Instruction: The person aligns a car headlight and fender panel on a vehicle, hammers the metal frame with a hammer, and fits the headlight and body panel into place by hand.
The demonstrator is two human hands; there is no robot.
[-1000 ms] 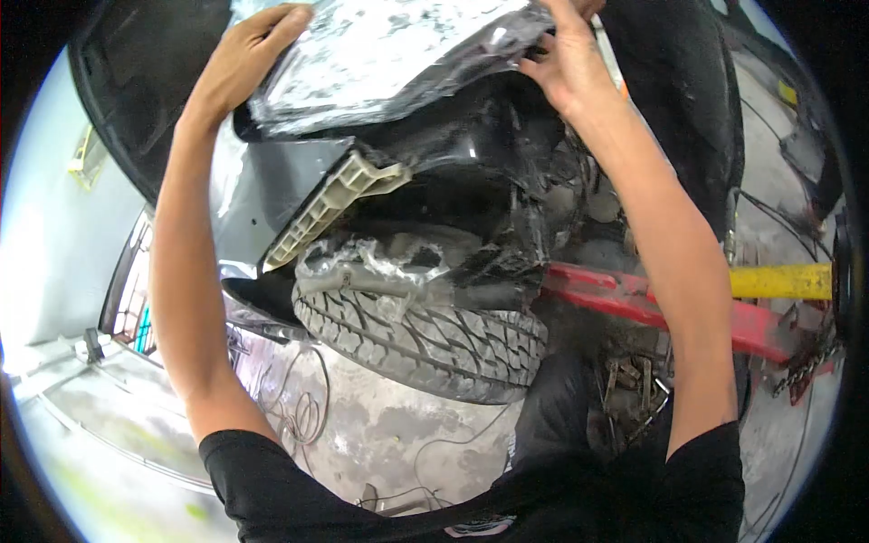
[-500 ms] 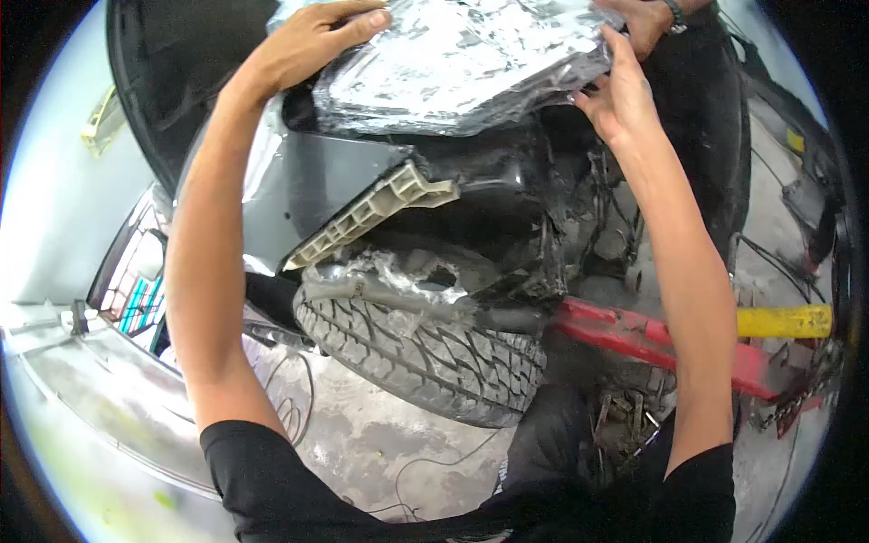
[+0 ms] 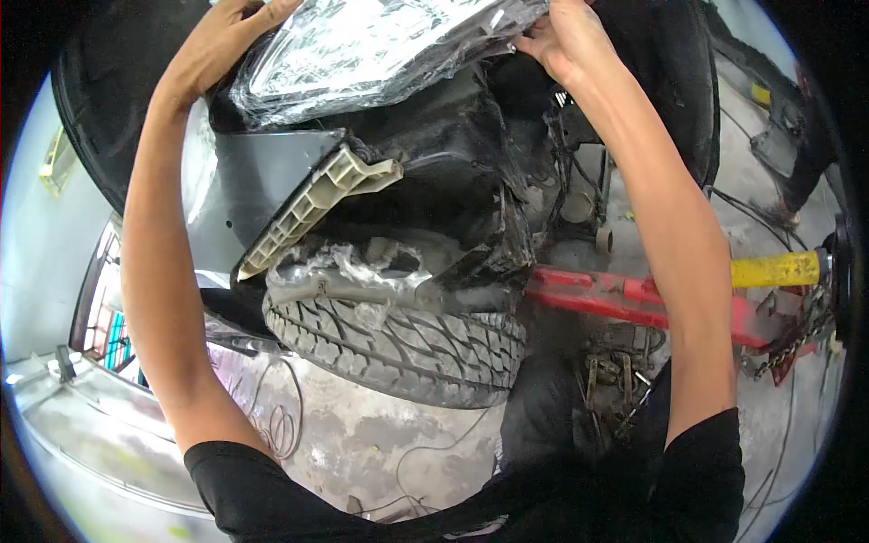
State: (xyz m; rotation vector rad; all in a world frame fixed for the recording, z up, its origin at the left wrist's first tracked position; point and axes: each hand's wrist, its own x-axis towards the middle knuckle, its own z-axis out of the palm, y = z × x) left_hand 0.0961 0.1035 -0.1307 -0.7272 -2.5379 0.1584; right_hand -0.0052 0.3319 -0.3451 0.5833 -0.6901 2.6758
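Observation:
A headlight wrapped in crinkled clear plastic film (image 3: 362,54) spans the top of the view, at the vehicle's front corner. My left hand (image 3: 226,41) grips its left edge, with the fingertips partly cut off by the frame. At its right end my right hand (image 3: 575,45) holds the wrapped edge, thumb below and fingers partly hidden. Underneath are a grey fender panel (image 3: 281,172) and a pale ribbed plastic bracket (image 3: 317,204) running along the fender's edge. Behind the bracket lies a dark wheel-well cavity (image 3: 407,208).
A dusty tyre (image 3: 407,353) sits below the fender. Right of it are a red metal beam (image 3: 597,294), a yellow cylinder (image 3: 774,270) and a chain (image 3: 787,348). Cables (image 3: 281,425) lie on the concrete floor (image 3: 362,439). A dark-clothed leg (image 3: 810,163) shows at far right.
The view has shifted, and the headlight and both my hands now sit higher and further left in it. Another person's hand with a wristband, at the headlight's right end before, is out of sight.

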